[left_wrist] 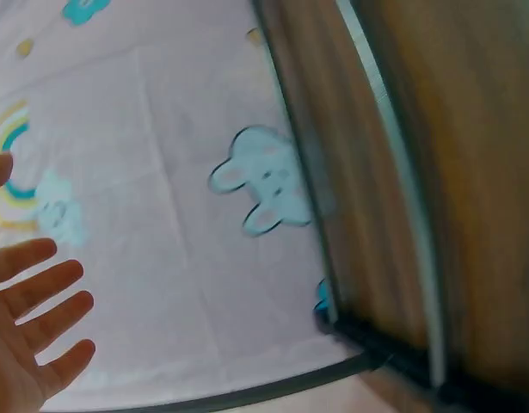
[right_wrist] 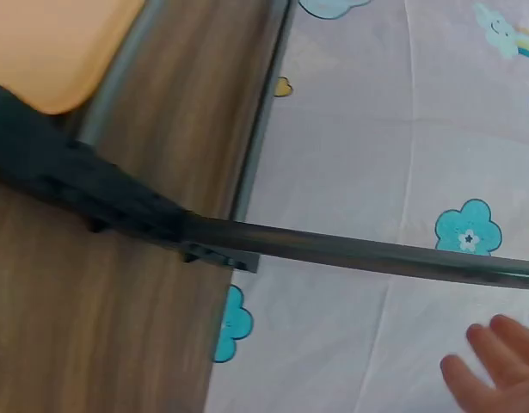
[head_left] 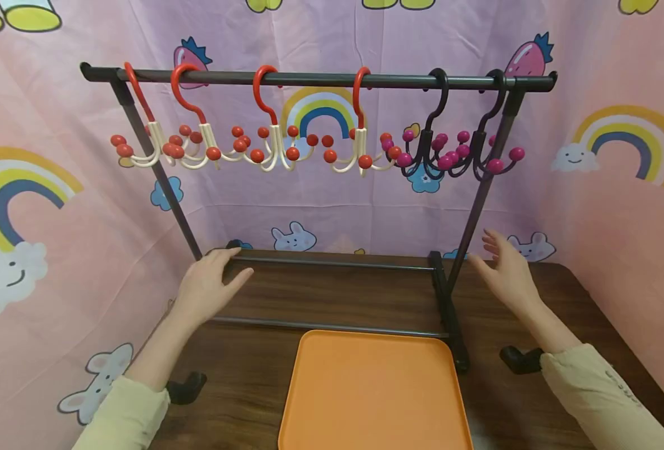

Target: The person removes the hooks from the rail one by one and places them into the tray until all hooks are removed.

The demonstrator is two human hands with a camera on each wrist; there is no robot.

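A black metal rack point(head_left: 321, 79) stands on the table, with several multi-hook hangers along its top bar. Toward the left and middle hang cream hangers with red hooks and red ball tips, one being this hanger point(head_left: 276, 147). Two black hangers with magenta ball tips, including this one point(head_left: 424, 147), hang at the right end. My left hand point(head_left: 205, 284) is raised beside the rack's left post, fingers extended and holding nothing. Near the right post my right hand point(head_left: 506, 269) is held up, fingers loosely spread, also with nothing in it.
An orange tray point(head_left: 374, 387) lies on the brown wooden table point(head_left: 231, 375), in front of the rack's lower bars. Rack feet point(head_left: 458, 350) extend forward along the table. A patterned pink and purple cloth point(head_left: 321, 219) surrounds the back and sides.
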